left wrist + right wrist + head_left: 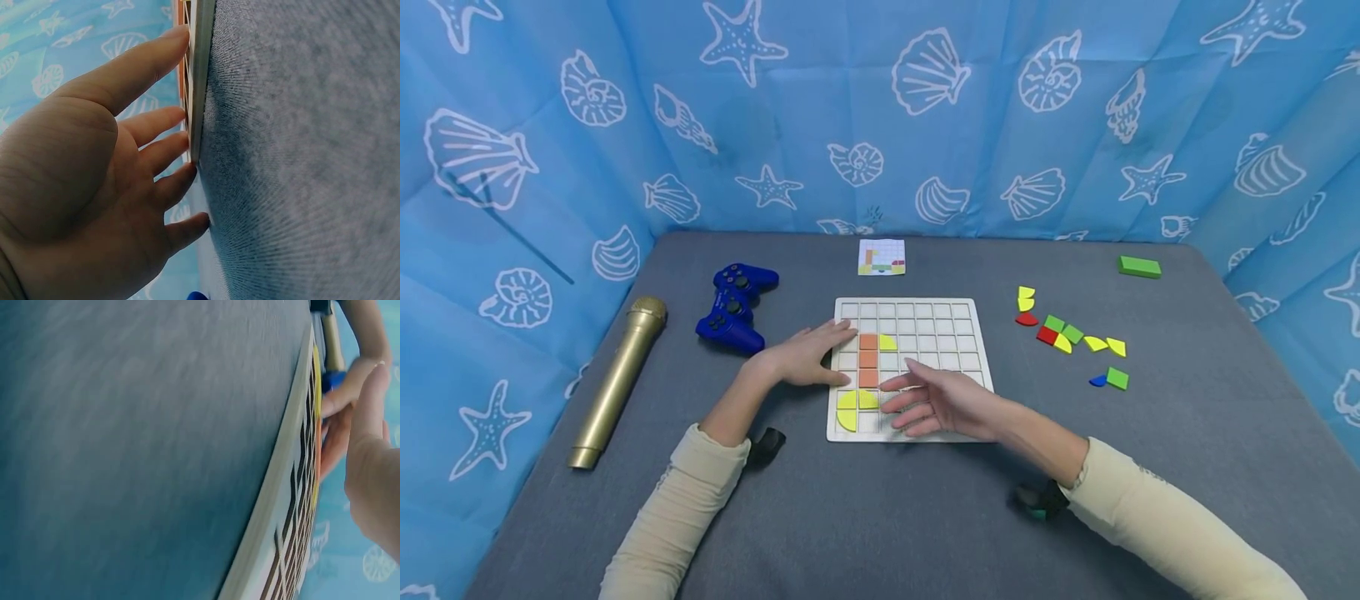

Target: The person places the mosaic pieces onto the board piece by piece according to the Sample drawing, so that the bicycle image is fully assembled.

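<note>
A white grid board lies flat on the table, with orange square tiles in a column near its left side. Yellow quarter-round tiles sit in cells at the lower left, and another yellow tile lies right of the top orange square. My left hand rests on the board's left edge, fingers spread; the left wrist view shows the thumb and fingertips touching that edge. Over the lower middle of the board hovers my right hand, fingers loosely extended, holding nothing.
Loose red, green, yellow and blue tiles lie right of the board. A green block is at the back right, and a pattern card lies behind the board. A blue game controller and a gold microphone occupy the left.
</note>
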Available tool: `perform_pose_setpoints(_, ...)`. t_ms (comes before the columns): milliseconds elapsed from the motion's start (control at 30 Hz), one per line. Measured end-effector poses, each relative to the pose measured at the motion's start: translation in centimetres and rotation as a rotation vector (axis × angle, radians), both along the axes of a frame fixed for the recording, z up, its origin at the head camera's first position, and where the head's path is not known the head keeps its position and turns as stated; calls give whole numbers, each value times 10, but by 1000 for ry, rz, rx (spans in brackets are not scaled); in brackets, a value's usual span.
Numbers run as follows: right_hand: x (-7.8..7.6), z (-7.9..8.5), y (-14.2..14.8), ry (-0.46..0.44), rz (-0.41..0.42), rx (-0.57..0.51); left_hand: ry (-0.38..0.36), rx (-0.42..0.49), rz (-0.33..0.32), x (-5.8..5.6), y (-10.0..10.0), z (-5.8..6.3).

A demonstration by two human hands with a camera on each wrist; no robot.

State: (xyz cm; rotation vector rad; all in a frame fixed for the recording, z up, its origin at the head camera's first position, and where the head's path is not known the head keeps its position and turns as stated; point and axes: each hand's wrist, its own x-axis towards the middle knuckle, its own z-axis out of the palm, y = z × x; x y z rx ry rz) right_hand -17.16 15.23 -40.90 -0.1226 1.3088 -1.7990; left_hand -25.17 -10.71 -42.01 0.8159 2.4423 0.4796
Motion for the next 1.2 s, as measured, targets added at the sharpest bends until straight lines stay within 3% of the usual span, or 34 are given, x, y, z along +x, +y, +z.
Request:
perform_pose_setpoints(300,-9,6,42,28,-96,-25,4,4,-6,1,-2,0)
perform_pose_setpoints(667,-19,10,93,14,-233,-165,4,8,-11,0,-2,-1)
perform_pose_setpoints(967,-28,14,142,76,-300,-226,3,8,-7,0,-2,-2)
perform_pose_setpoints(1200,-32,16,183,47,-365,-308,4,7,-5,0,-2,-1)
